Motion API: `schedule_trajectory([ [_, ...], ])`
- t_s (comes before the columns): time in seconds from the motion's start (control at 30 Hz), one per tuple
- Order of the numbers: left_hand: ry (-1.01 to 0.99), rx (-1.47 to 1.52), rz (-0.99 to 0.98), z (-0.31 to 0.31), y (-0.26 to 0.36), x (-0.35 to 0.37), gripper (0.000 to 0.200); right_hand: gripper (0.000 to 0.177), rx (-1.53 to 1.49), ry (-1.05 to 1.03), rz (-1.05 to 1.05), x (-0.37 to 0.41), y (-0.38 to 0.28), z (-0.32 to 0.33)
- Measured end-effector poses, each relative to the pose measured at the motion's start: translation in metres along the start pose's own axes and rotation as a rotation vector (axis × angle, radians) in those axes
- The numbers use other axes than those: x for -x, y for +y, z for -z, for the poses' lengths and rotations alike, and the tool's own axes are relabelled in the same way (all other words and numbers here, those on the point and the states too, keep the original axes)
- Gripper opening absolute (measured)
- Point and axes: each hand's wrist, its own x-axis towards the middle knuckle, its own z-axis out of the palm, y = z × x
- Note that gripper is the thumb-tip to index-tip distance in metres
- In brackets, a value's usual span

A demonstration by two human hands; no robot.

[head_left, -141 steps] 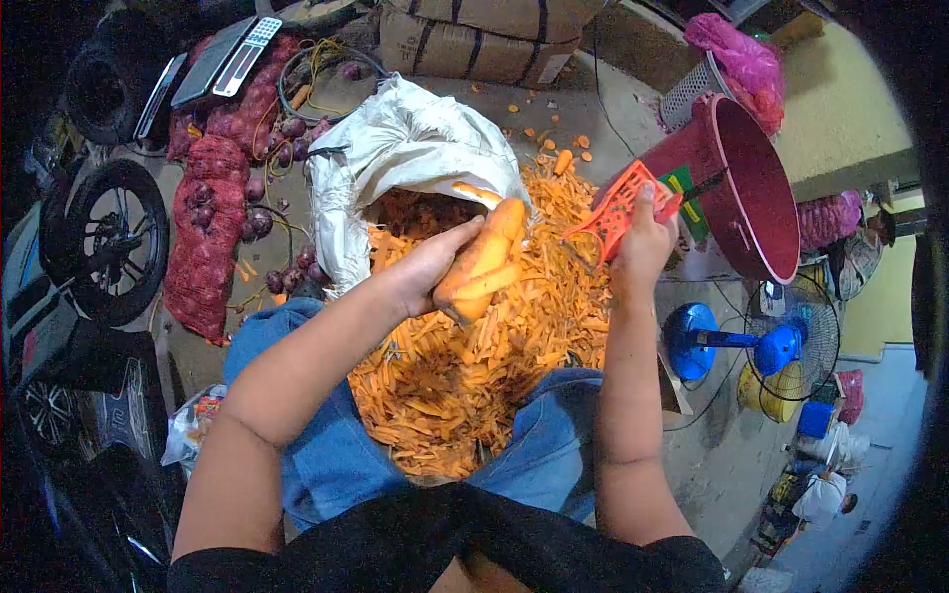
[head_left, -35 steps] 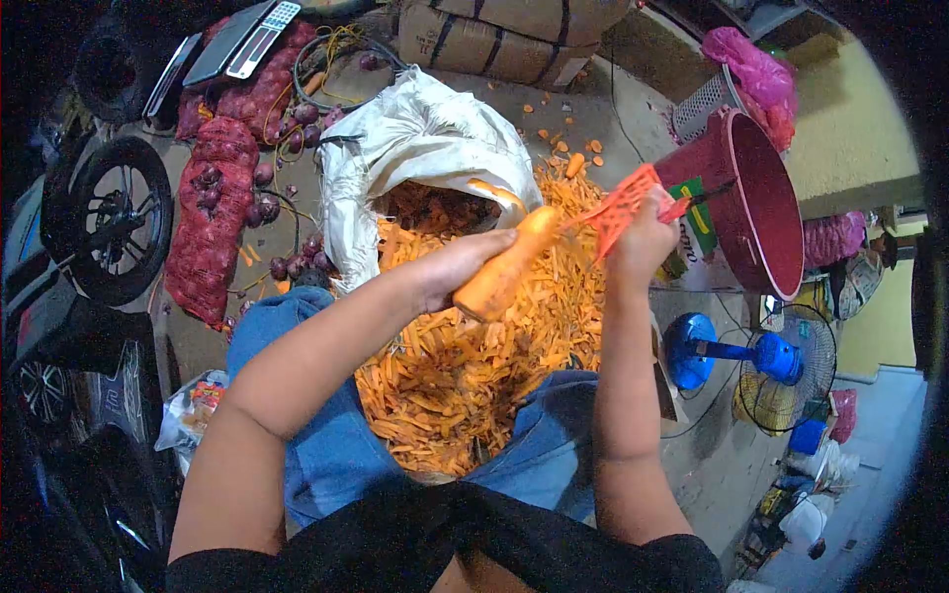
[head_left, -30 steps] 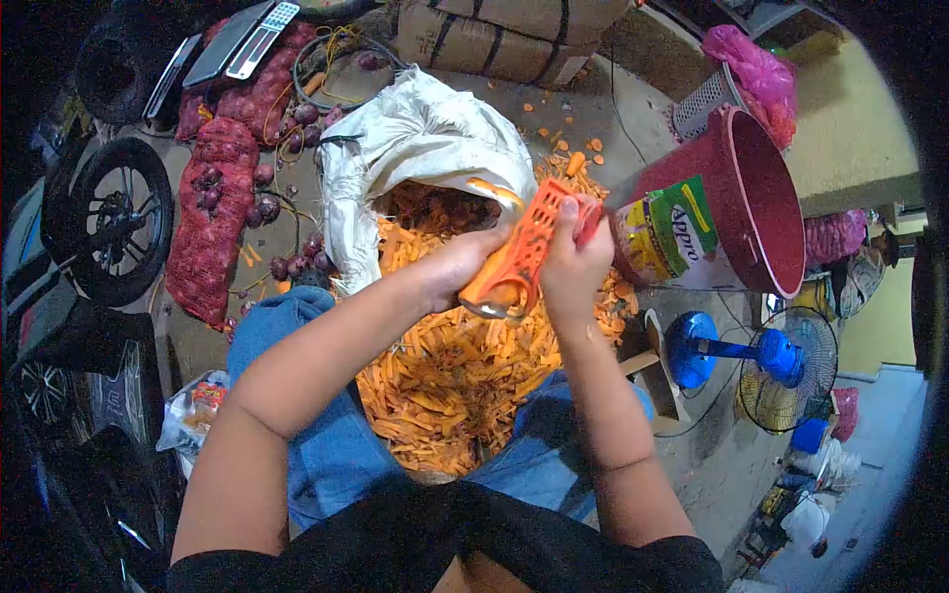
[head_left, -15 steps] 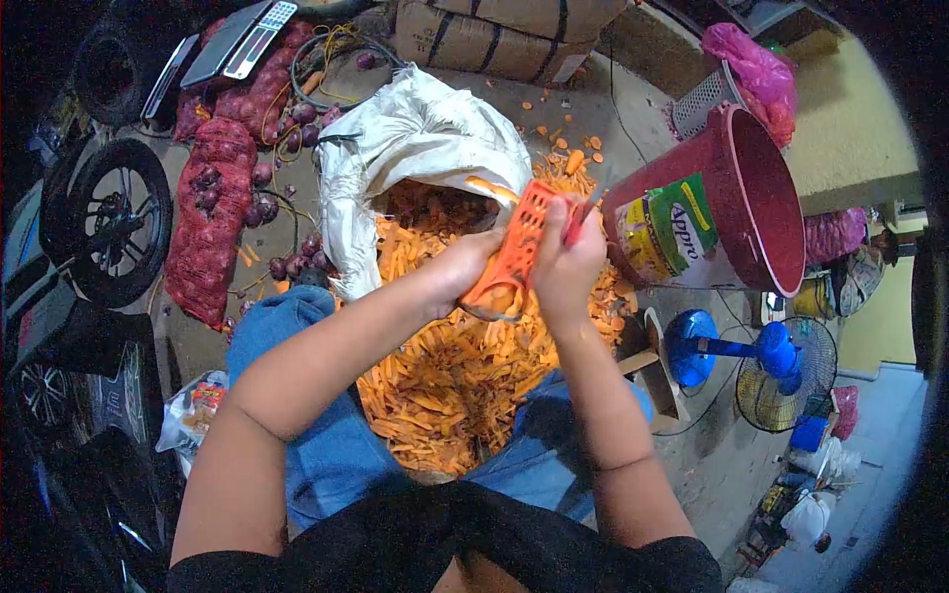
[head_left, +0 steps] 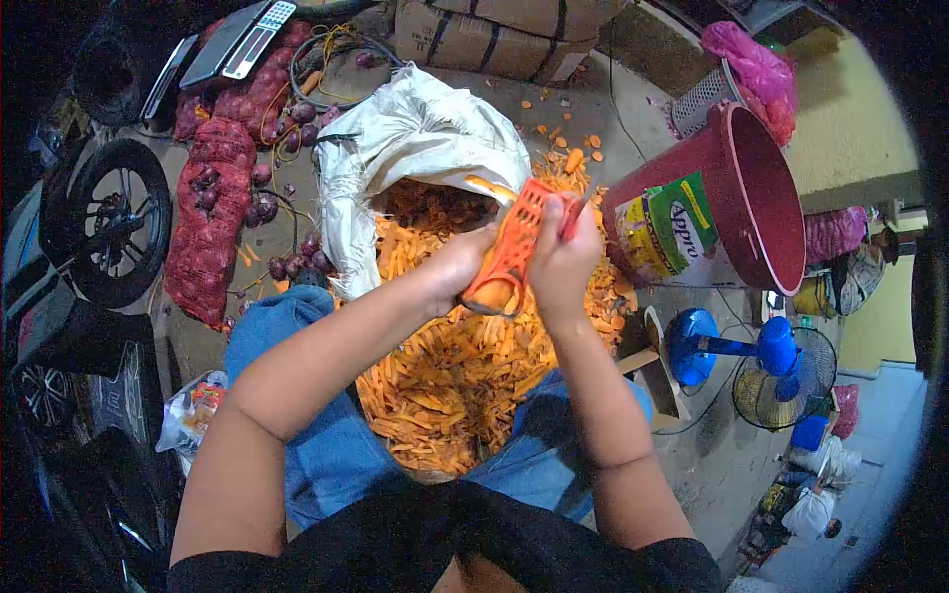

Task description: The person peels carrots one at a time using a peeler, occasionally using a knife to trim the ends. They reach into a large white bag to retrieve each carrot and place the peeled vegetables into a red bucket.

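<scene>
Just in front of the white sack (head_left: 415, 138), at its open mouth, the left hand (head_left: 457, 272) grips a carrot (head_left: 494, 296). The right hand (head_left: 563, 265) clasps an orange peeler (head_left: 512, 240) laid flat against the carrot. On the near side of the sack, a heap of carrot peelings (head_left: 445, 381) spreads between the person's knees. Right of the sack a red bucket (head_left: 766, 188) stands tilted; left of the sack lie mesh bags of red onions (head_left: 208, 222).

We look down on a grey concrete floor (head_left: 717, 465), dark along its left edge. A yellow wall (head_left: 860, 128) rises at the far right. Cardboard boxes (head_left: 494, 40) line the floor's far edge. A motorcycle wheel (head_left: 109, 222) stands at the left and a blue fan (head_left: 761, 351) at the right.
</scene>
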Motion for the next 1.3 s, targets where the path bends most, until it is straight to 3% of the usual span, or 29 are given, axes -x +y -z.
schedule_trajectory([
  [0.1,-0.077,-0.182,-0.098,-0.001,-0.002,0.003,0.037,0.020,0.135,0.185,-0.054,-0.028,0.040,0.010],
  [0.17,-0.073,-0.404,0.070,-0.002,-0.002,0.011,0.037,0.019,0.147,0.330,-0.153,-0.051,0.075,0.029],
  [0.2,-0.056,-0.357,0.050,-0.001,-0.008,0.010,0.036,0.018,0.118,0.397,-0.223,-0.056,0.069,0.032],
  [0.3,-0.004,-0.167,0.122,0.005,-0.005,0.001,0.034,0.017,-0.089,0.327,-0.277,-0.051,0.040,0.033],
  [0.33,0.050,-0.217,0.060,0.003,0.001,0.002,0.033,0.017,-0.100,0.218,-0.118,-0.042,0.034,0.029],
  [0.43,-0.011,0.034,-0.047,-0.003,0.003,0.005,0.032,0.022,-0.062,-0.027,-0.070,0.000,-0.002,0.005],
  [0.5,-0.030,-0.008,-0.146,-0.003,-0.002,0.003,0.033,0.022,0.004,-0.092,-0.060,0.008,-0.008,0.002],
  [0.57,-0.111,-0.197,-0.179,0.005,-0.011,-0.004,0.034,0.022,0.095,-0.006,0.057,-0.008,0.004,0.005],
  [0.67,-0.102,-0.258,-0.017,-0.003,-0.002,0.013,0.035,0.020,0.079,0.283,-0.124,-0.049,0.057,0.025],
  [0.77,-0.064,-0.297,0.017,-0.005,0.000,0.016,0.035,0.020,0.129,0.379,-0.248,-0.055,0.062,0.035],
  [0.87,-0.073,-0.273,0.006,-0.001,0.004,0.015,0.035,0.020,0.121,0.416,-0.200,-0.058,0.053,0.037],
  [0.97,-0.165,-0.433,-0.101,0.010,0.000,0.006,0.038,0.021,0.042,0.402,-0.310,-0.063,0.058,0.045],
  [1.03,-0.111,-0.826,-0.311,0.015,0.003,0.006,0.045,0.021,0.001,0.401,-0.272,-0.064,0.056,0.047],
  [1.07,-0.109,-0.826,-0.311,0.016,0.005,0.008,0.045,0.022,0.002,0.308,-0.234,-0.063,0.054,0.050],
  [1.13,0.120,-1.267,-0.359,0.010,0.019,0.017,0.047,0.023,0.003,0.214,-0.196,-0.063,0.050,0.052],
  [1.2,0.165,-1.261,-0.382,0.013,0.023,0.016,0.045,0.017,0.100,-0.034,-0.156,-0.061,0.046,0.054],
  [1.23,0.212,-1.256,-0.406,0.014,0.025,0.015,0.043,0.017,0.099,-0.035,-0.155,-0.059,0.044,0.054],
  [1.3,0.242,-1.252,-0.417,0.014,0.029,0.013,0.040,0.016,0.303,-0.372,-0.080,-0.050,0.037,0.051],
])
